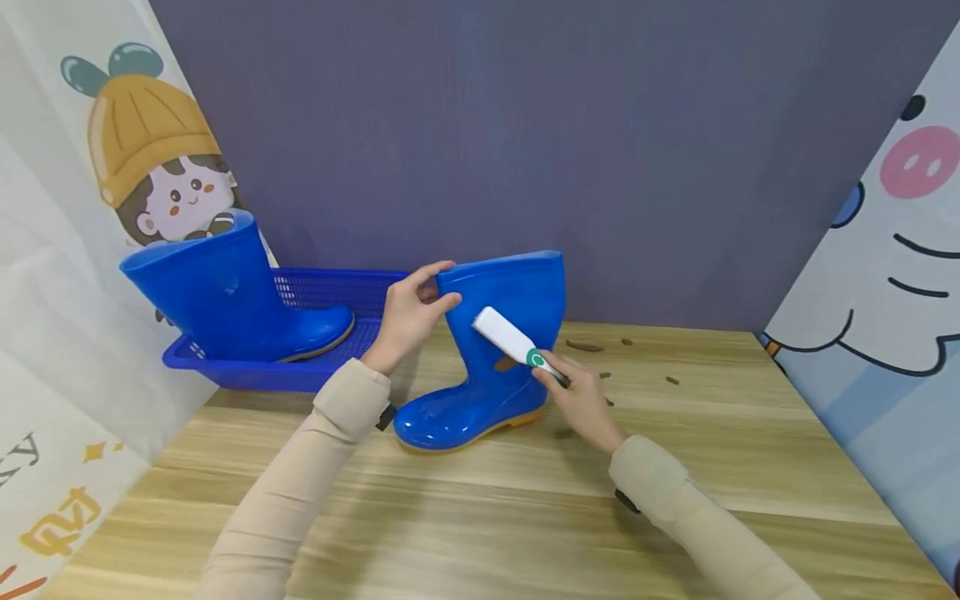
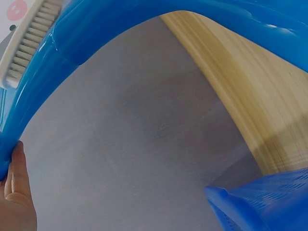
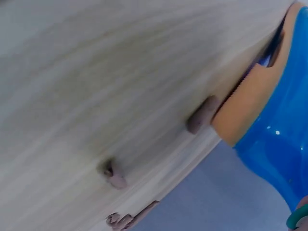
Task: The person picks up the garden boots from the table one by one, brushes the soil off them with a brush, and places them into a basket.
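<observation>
A blue rubber boot [image 1: 517, 292] stands upright on the wooden table, toe to the left, with a brown smear [image 1: 506, 364] on its shaft. My left hand [image 1: 408, 317] pinches the boot's top rim between thumb and fingers. In my right hand [image 1: 581, 400] is the handle of a white scrub brush [image 1: 504, 335], its head lying against the shaft. The left wrist view shows the brush's pale bristles [image 2: 32, 41] right at the blue surface, and the left fingers [image 2: 19, 168] at the rim. The boot's tan heel [image 3: 250, 103] appears in the right wrist view.
To the left, a second blue boot [image 1: 217, 292] sits in a blue plastic basket [image 1: 262, 379]. Several brown crumbs, one a long piece [image 1: 585, 346], lie on the table right of the standing boot. A grey panel [image 1: 600, 150] rises behind the table.
</observation>
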